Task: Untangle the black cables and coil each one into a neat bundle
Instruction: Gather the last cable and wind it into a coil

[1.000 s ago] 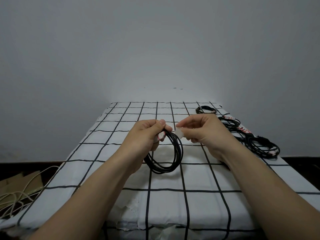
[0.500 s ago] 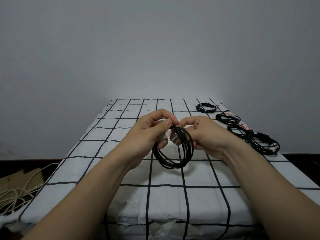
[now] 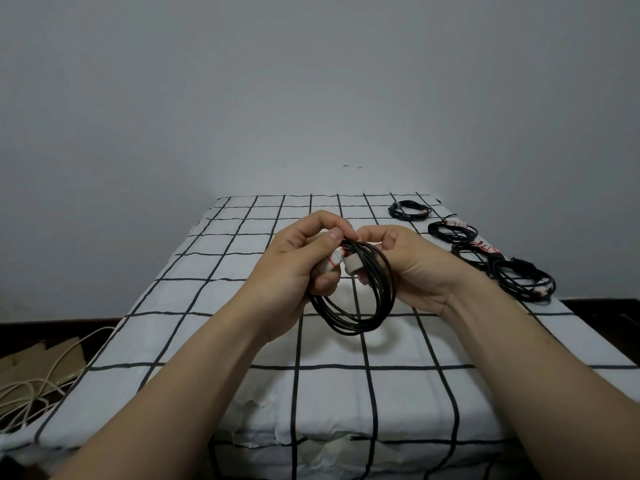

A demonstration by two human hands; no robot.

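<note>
A black cable coil (image 3: 356,306) hangs in the air above the table, held between both hands. My left hand (image 3: 298,265) grips its top, thumb over the strands and a white connector (image 3: 334,263) with red marks. My right hand (image 3: 412,268) holds the coil from the right, fingers curled through the loop beside a second white connector (image 3: 353,266). Several finished black coils lie along the table's right edge: one at the far end (image 3: 408,211), then a second (image 3: 452,232), a third (image 3: 472,254), and the nearest (image 3: 523,282).
The table wears a white cloth with a black grid (image 3: 242,341). A plain grey wall stands behind it. On the floor at the left lie cardboard (image 3: 38,362) and loose pale cords (image 3: 31,393).
My right hand has closed in from the right and now curls through the coil. The hands have come together, and the coil has turned more face-on.
</note>
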